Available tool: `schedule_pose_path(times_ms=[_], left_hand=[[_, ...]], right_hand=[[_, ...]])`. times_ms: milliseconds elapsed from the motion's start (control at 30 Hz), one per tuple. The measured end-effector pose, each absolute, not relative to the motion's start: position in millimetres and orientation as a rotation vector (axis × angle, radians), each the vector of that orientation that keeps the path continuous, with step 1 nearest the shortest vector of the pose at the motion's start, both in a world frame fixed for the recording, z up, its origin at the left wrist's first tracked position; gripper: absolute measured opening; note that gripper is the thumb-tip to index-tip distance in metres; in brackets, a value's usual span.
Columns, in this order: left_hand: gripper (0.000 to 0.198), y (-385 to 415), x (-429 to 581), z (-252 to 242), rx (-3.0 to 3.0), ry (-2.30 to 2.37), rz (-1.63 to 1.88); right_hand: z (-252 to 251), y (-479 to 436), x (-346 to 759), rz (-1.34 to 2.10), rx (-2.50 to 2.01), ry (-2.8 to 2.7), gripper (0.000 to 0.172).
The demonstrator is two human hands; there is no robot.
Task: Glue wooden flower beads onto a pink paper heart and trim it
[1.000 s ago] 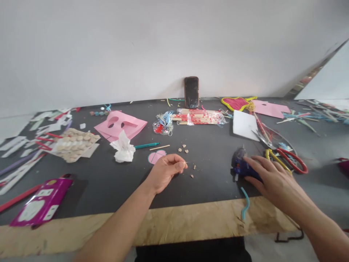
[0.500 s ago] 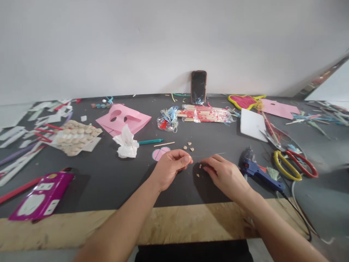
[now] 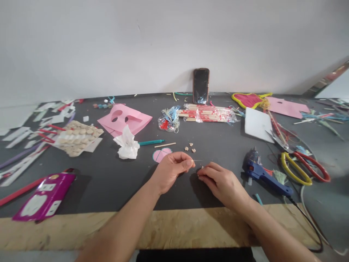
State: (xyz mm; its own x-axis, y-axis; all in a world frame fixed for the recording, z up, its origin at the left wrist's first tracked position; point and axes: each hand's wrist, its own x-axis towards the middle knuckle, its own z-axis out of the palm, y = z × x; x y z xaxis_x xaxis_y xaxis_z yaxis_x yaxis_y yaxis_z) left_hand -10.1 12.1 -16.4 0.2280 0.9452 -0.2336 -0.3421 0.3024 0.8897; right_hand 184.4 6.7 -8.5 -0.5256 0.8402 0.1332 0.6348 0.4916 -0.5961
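My left hand [image 3: 171, 171] is pinched shut on a thin needle-like pin [image 3: 197, 160] that pokes out to the right of its fingertips. My right hand [image 3: 220, 182] lies just to the right, its fingertips closed on the dark table [image 3: 109, 182] over some tiny wooden flower beads; what they hold is too small to make out. Three more small wooden flower beads [image 3: 190, 149] lie just beyond the hands. A pink paper heart [image 3: 159, 154] lies behind my left hand.
A blue glue gun [image 3: 261, 173] and yellow and red scissors [image 3: 302, 167] lie to the right. White tissue [image 3: 127, 143], a teal pen [image 3: 151, 142], a pink paper mask [image 3: 124, 120], a pack of sticks [image 3: 208, 113], a phone [image 3: 201, 85] against the wall and a magenta pack [image 3: 43, 198] surround the hands.
My right hand left the glue gun and came left to meet my left hand at the small beads. The left hand kept its pinch on the pin.
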Motion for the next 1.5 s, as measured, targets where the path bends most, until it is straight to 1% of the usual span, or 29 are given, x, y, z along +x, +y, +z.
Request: schedule_pose_path(times_ms=[100, 200, 333, 433, 600, 800, 1000, 1200, 1500], left_hand=[[0.023, 9.2, -6.6, -15.0, 0.825, 0.934, 1.003], [0.022, 4.9, -0.4, -15.8, 0.834, 0.914, 0.951], [0.021, 0.2, 6.0, -17.0, 0.843, 0.86, 0.903], [0.022, -0.8, 6.8, -16.3, 0.835, 0.844, 0.905], [0.019, -0.5, 6.4, -16.7, 0.839, 0.846, 0.908], [0.016, 0.3, 7.6, -16.5, 0.819, 0.81, 0.915], [0.017, -0.7, 8.0, -14.9, 0.791, 0.798, 0.914], [0.022, 0.0, 7.8, -15.0, 0.802, 0.83, 0.899], [0.021, -0.8, 4.5, -17.9, 0.844, 0.826, 0.869]], right_hand=[[-2.6, 6.8, 186.2, 0.974, -1.263, -1.937, 0.011], [1.6, 6.2, 186.8, 1.219, -1.238, -1.599, 0.016], [2.4, 4.0, 185.1, 1.343, -1.16, -1.5, 0.019], [2.1, 1.8, 184.7, 1.305, -1.152, -1.6, 0.015], [4.7, -0.2, 186.7, 1.141, -1.104, -1.811, 0.011], [6.8, 0.3, 187.2, 1.04, -1.076, -1.899, 0.007], [6.5, 1.0, 186.9, 0.982, -1.04, -1.944, 0.008], [6.0, 1.4, 188.1, 0.853, -0.996, -2.033, 0.008], [9.9, 3.8, 188.7, 0.768, -0.848, -2.055, 0.01]])
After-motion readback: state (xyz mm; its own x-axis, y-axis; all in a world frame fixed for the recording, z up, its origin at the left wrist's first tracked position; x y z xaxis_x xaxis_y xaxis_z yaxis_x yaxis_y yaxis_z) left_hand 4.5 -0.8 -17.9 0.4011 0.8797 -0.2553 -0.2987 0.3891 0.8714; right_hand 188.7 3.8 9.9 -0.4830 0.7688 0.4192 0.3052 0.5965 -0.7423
